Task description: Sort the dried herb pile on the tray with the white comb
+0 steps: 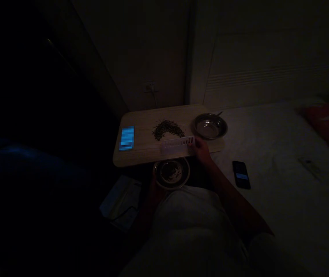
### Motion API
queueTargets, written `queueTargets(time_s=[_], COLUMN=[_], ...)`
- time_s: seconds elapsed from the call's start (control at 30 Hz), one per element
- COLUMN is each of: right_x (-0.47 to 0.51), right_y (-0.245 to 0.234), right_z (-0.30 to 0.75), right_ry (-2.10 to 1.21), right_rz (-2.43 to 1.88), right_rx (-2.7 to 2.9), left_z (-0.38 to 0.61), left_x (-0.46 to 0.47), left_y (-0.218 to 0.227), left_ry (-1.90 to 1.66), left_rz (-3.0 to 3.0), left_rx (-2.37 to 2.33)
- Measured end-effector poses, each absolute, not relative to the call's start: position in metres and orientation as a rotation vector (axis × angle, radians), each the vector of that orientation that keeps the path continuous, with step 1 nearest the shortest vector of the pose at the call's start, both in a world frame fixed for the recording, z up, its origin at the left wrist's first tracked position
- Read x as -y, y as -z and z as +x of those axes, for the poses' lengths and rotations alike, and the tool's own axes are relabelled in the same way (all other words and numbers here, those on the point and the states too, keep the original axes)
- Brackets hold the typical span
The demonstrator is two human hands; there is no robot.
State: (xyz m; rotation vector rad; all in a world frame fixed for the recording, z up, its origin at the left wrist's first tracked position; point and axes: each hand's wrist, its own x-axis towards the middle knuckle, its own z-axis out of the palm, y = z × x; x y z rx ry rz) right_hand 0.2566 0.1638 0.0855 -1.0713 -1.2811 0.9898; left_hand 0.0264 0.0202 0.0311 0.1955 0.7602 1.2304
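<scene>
My right hand [201, 150] is closed on the right end of a pale plastic tray with slots [178, 144], held at the table's near edge. Just beyond it lies a loose, curved pile of small dark bits, perhaps seeds [167, 127], on the wooden tabletop [141, 152]. A round metal bowl [186, 180] sits below that edge, close to my body, with more dark bits inside. My left hand [156, 189] grips this bowl's left side; its fingers are partly hidden in the dark.
A second metal bowl [210, 132] with a utensil handle stands at the table's right end. A lit screen [127, 138] lies on the left. On the white bedding rests a phone [241, 175]. A box [121, 202] is below the table. A plugged cable [154, 94] hangs behind.
</scene>
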Motion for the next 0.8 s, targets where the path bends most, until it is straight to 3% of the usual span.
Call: queueTargets(time_s=[0.27,0.57,0.8], right_x=[-0.161,-0.158,-0.140], right_y=[-0.084,-0.088,-0.104], right_z=[0.259,0.250,0.250], right_ry=[-0.855,-0.198,-0.069], right_rz=[-1.288,-1.639,-1.715], right_rx=[1.414,1.792,1.756], left_z=[0.031,0.028,0.031], left_x=[-0.018,-0.012,-0.008], left_y=[-0.049,-0.064,-0.050], left_ry=[-1.382,-1.406,-1.416], left_rz=[0.276,0.417,0.316], left_rx=[-0.781,-0.781,-0.754])
